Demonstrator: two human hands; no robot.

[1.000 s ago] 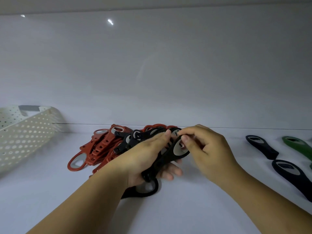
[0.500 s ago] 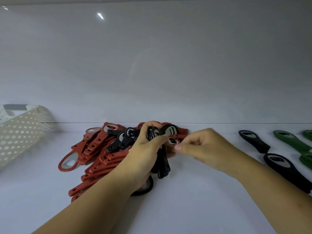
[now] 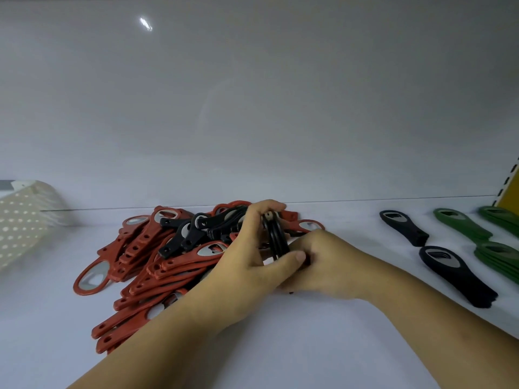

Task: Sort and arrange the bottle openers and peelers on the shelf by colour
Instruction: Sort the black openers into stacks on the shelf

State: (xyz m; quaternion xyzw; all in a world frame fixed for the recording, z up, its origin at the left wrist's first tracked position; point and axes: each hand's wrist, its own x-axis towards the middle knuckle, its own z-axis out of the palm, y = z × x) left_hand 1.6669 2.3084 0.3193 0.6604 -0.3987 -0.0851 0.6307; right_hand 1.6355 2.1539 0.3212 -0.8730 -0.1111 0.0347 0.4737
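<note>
Left hand (image 3: 250, 256) and right hand (image 3: 325, 262) both clutch on-edge bundle of black plastic bottle openers (image 3: 276, 237) on white shelf (image 3: 280, 349), against red plastic opener pile (image 3: 140, 259); two black stacks (image 3: 455, 273), three green stacks (image 3: 460, 224) right.

Left hand (image 3: 247, 265) and right hand (image 3: 331, 265), both bare. Each continues into a bare, uncovered arm: left forearm (image 3: 168, 338), right forearm (image 3: 435, 332). Fingers (image 3: 292, 258) slender, with short, plain nails.

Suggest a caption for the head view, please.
Left hand and right hand grip a black opener stack beside the red opener pile; black openers and green openers lie right.
</note>
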